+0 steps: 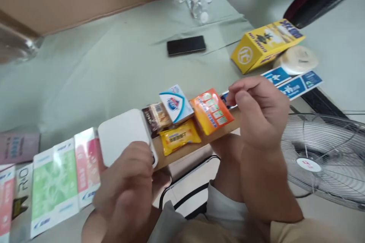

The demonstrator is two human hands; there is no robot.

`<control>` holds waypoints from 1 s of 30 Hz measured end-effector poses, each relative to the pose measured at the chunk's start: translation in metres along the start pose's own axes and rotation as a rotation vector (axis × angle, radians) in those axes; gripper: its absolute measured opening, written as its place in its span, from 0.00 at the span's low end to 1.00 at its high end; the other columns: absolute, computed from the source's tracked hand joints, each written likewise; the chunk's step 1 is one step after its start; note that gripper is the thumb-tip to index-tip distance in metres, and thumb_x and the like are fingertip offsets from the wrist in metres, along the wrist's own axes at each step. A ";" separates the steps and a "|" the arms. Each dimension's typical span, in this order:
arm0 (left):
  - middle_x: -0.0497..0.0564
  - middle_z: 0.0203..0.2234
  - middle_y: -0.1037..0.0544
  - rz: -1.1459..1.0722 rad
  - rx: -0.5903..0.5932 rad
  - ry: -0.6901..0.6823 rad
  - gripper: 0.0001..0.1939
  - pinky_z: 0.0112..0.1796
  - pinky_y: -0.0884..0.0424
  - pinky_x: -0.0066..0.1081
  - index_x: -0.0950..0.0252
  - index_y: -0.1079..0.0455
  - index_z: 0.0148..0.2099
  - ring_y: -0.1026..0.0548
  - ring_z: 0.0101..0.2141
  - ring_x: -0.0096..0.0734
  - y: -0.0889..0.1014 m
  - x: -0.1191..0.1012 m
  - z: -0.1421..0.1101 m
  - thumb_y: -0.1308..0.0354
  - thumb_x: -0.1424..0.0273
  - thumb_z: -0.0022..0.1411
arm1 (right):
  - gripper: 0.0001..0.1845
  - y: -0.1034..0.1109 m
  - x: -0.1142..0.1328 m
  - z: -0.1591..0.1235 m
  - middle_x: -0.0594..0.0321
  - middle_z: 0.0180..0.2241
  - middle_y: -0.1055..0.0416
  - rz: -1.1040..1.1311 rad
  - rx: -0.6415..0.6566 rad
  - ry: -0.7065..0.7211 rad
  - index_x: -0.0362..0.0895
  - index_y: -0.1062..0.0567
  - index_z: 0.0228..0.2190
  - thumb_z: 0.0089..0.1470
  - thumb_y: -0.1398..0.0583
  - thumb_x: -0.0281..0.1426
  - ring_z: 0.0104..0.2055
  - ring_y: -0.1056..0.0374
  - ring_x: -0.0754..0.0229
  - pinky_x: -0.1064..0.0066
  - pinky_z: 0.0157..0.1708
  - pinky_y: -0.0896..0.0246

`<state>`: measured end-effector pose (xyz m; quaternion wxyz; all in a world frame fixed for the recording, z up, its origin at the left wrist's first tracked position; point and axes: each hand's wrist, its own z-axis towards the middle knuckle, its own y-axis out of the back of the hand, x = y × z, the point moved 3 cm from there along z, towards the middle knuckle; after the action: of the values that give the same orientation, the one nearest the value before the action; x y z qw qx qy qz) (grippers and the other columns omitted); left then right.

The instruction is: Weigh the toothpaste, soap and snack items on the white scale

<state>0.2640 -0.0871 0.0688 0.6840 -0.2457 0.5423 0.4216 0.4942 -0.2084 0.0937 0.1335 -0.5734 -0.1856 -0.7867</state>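
Observation:
My left hand [129,182] is closed, its curled fingers at the lower right edge of a flat white square with rounded corners [124,133]. My right hand [261,112] is raised with thumb and fingers pinched; whether anything is between them I cannot tell. Just behind its fingertips a small dark blue thing [225,98] partly shows. Between my hands lie several small packs at the table edge: an orange pack [212,111], a white pack with a blue shield [175,103], a yellow wrapped bar [180,136] and a brown pack [157,117].
Green and pink boxes [54,182] line the left edge. A black phone [186,46], plastic bottles [196,3] and a yellow box [266,45] stand or lie farther back. Blue-and-white strips [293,88] extend beyond my right hand. A fan [309,164] is at the right.

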 end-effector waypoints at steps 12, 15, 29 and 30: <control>0.56 0.48 0.21 0.471 0.629 -0.133 0.16 0.55 0.27 0.43 0.62 0.27 0.46 0.23 0.51 0.48 -0.253 -0.028 0.157 0.32 0.68 0.55 | 0.18 0.049 -0.078 0.052 0.59 0.63 0.30 0.550 -0.361 -0.392 0.54 0.32 0.48 0.56 0.45 0.41 0.70 0.34 0.57 0.55 0.71 0.40; 0.65 0.62 0.29 0.693 0.637 -0.154 0.32 0.69 0.40 0.47 0.68 0.32 0.59 0.33 0.66 0.55 -0.306 -0.004 0.191 0.28 0.69 0.53 | 0.23 0.045 -0.073 0.059 0.56 0.65 0.32 0.754 -0.522 -0.442 0.50 0.32 0.50 0.52 0.43 0.42 0.72 0.37 0.57 0.55 0.73 0.43; 0.59 0.49 0.22 0.827 0.850 0.040 0.38 0.59 0.28 0.47 0.64 0.28 0.49 0.26 0.59 0.63 -0.333 0.015 0.231 0.19 0.57 0.36 | 0.44 0.055 -0.085 0.072 0.49 0.73 0.43 0.766 -0.528 -0.598 0.43 0.42 0.66 0.50 0.43 0.44 0.77 0.45 0.56 0.56 0.76 0.45; 0.55 0.44 0.20 0.725 0.827 0.091 0.37 0.58 0.27 0.47 0.62 0.27 0.46 0.23 0.57 0.61 -0.329 0.015 0.233 0.18 0.56 0.34 | 0.44 0.053 -0.086 0.072 0.50 0.73 0.43 0.742 -0.510 -0.575 0.43 0.42 0.66 0.51 0.43 0.45 0.78 0.46 0.56 0.56 0.76 0.46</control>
<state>0.6674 -0.0698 0.0822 0.5103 0.2280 0.7415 0.3711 0.6043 -0.2245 0.0384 0.2030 -0.8070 0.1979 -0.5180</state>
